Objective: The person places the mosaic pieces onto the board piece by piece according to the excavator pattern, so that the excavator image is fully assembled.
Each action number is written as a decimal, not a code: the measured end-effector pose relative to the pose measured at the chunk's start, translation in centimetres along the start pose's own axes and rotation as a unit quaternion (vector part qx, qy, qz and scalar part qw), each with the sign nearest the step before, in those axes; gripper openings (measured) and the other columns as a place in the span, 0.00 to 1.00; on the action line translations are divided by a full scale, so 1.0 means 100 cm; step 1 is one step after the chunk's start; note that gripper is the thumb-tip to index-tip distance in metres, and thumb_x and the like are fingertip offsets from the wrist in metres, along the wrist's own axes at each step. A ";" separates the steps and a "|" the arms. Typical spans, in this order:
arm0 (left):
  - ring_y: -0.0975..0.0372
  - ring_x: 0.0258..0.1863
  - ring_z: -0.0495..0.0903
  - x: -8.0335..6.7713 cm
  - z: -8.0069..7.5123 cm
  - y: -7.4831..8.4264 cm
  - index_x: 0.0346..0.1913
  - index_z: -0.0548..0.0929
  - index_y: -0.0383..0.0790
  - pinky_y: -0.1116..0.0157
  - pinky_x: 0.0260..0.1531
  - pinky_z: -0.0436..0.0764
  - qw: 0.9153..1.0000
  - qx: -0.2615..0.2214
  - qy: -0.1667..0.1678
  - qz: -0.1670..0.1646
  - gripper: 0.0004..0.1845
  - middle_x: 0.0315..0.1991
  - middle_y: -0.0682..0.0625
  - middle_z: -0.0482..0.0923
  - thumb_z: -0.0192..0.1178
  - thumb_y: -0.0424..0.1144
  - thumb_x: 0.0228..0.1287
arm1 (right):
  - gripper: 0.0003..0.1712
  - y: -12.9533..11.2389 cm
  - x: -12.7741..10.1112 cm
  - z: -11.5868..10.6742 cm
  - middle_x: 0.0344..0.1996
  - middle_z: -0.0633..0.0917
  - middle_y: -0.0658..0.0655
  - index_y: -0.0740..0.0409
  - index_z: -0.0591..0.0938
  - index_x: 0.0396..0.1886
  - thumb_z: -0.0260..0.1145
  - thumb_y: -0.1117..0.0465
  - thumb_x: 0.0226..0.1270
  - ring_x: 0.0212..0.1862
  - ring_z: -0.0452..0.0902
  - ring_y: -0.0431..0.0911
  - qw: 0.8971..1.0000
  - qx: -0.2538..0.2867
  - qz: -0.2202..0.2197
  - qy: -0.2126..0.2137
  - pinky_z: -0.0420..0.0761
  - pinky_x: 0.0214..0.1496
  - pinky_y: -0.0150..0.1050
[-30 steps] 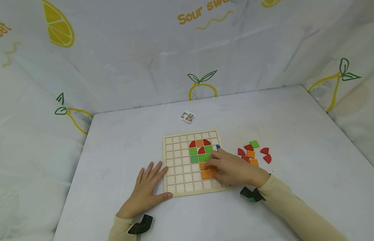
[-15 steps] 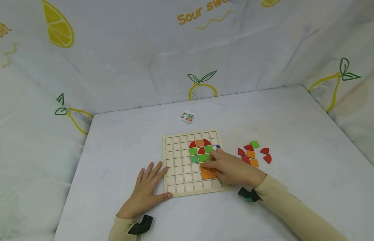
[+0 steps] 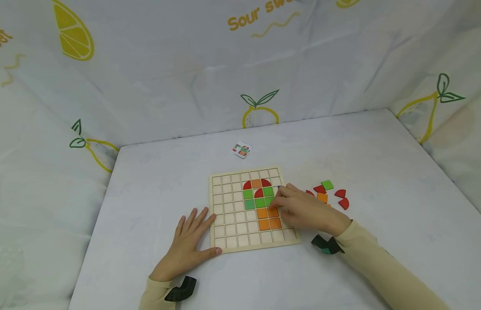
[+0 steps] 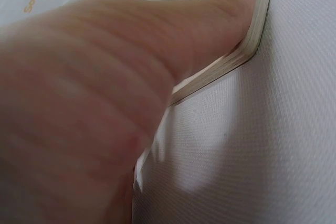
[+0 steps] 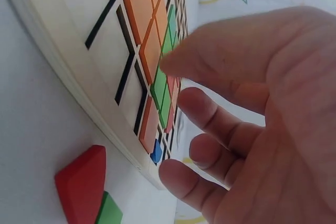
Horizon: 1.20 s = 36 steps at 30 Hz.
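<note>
My left hand (image 3: 190, 245) lies with spread fingers at the left edge of a wooden grid board (image 3: 229, 232). In the left wrist view its thumb (image 4: 210, 24) presses on the board's corner. Over the board's right side is my right hand (image 3: 302, 206), fingertips by an upper orange square tile (image 3: 261, 213). The right wrist view shows its fingers loosely bent, with nothing visible between them. Green square tiles (image 3: 248, 195), red quarter-circle tiles (image 3: 259, 193) and several orange squares sit in the grid. A small blue tile (image 5: 156, 151) sits near the board's edge, mostly hidden in the head view.
Loose pieces lie right of the board: a green square (image 3: 327, 185), red quarter circles (image 3: 344, 203) and an orange square (image 3: 322, 198), some partly behind the right hand. A small pattern card (image 3: 241, 150) lies beyond the board. A printed cloth (image 3: 167, 86) hangs behind the white table (image 3: 163, 172).
My right hand reached left over the upper orange tiles, then drew back right, uncovering the orange squares and the board's lower right corner. The left hand stays in place.
</note>
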<state>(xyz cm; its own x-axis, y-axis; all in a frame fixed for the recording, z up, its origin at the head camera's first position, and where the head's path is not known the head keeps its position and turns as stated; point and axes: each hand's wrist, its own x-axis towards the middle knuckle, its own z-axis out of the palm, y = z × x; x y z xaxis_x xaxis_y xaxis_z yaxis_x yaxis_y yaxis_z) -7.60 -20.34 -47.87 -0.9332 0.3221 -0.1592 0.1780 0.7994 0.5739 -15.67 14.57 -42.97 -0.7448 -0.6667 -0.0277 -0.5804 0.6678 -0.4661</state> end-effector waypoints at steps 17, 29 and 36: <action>0.47 0.84 0.38 0.001 0.001 0.002 0.79 0.62 0.52 0.42 0.79 0.31 1.000 0.006 0.006 0.008 0.50 0.83 0.50 0.48 0.68 0.64 0.57 | 0.09 0.003 -0.001 0.001 0.42 0.81 0.44 0.47 0.87 0.46 0.71 0.57 0.66 0.47 0.68 0.39 1.000 -0.002 0.017 -0.014 0.79 0.44 0.31; 0.47 0.84 0.38 0.001 0.002 0.002 0.80 0.61 0.52 0.41 0.78 0.32 1.000 0.009 0.006 0.008 0.49 0.83 0.50 0.47 0.67 0.64 0.58 | 0.15 0.029 -0.014 -0.042 0.46 0.84 0.52 0.57 0.85 0.53 0.69 0.62 0.69 0.43 0.76 0.44 0.995 0.013 0.101 -0.001 0.85 0.44 0.37; 0.47 0.84 0.37 0.000 0.000 0.002 0.80 0.61 0.52 0.41 0.78 0.32 1.000 0.006 0.000 0.000 0.50 0.83 0.49 0.47 0.68 0.63 0.58 | 0.15 0.044 -0.016 -0.051 0.43 0.85 0.54 0.60 0.87 0.52 0.69 0.62 0.68 0.44 0.77 0.48 0.986 -0.020 0.164 -0.020 0.87 0.45 0.42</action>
<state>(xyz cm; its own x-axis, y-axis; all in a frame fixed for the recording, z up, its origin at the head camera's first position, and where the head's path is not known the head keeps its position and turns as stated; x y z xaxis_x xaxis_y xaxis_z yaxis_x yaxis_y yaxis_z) -7.58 -20.14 -47.75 -0.9335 0.3216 -0.1589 0.1812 0.8052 0.5647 -18.74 20.30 -40.45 -0.8816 -0.4247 -0.2061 -0.3238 0.8618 -0.3905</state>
